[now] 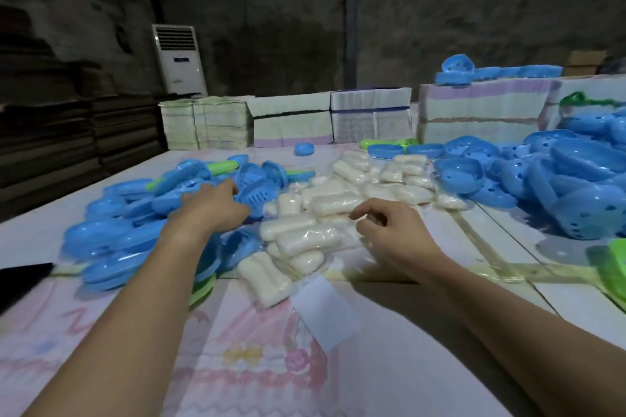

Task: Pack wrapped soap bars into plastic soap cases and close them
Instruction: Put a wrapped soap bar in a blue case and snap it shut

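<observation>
The heap of white soap bars in clear plastic wrap (325, 210) lies mid-table and serves as the landmark. Just left of it, touching its edge, sits the pile of blue oval plastic soap cases (135, 213), some with slotted trays showing. The left hand (211, 210) reaches over that pile, fingers extended toward a slotted blue case half (259, 196) at the heap's left border; whether it grips anything I cannot tell. The right hand (386, 227) hovers at the heap's right near edge, fingers loosely curled, thumb and forefinger closing toward a wrapper, nothing yet held as far as shows.

To do this step well, I judge each hand should single out one item: pinch a top bar by its body rather than loose film, and take a case lying free, not nested.
</observation>
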The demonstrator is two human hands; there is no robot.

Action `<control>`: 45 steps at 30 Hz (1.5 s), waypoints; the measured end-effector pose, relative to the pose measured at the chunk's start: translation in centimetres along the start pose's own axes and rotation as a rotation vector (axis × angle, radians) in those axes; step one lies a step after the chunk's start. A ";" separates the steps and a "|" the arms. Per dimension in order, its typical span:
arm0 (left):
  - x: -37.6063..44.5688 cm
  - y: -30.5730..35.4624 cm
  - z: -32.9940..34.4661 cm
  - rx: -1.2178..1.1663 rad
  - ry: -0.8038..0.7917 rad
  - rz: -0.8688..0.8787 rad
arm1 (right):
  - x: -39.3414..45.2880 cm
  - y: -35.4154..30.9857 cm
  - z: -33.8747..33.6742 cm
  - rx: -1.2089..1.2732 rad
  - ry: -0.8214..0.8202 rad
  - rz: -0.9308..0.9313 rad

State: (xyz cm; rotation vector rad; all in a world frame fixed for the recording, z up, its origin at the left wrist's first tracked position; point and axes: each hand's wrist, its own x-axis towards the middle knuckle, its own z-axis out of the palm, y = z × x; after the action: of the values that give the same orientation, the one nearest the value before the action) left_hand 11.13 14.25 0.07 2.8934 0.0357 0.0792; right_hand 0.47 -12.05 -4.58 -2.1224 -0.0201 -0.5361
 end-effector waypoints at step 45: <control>-4.6 6.7 4.2 -0.865 0.459 0.564 | -0.2 0.4 -0.3 -0.032 -0.014 -0.023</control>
State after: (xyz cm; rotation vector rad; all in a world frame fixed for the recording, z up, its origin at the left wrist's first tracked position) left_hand 6.93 6.61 -2.58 1.8973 -0.5781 0.6690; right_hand 0.25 -12.47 -4.82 -2.1596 -0.0437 -0.5382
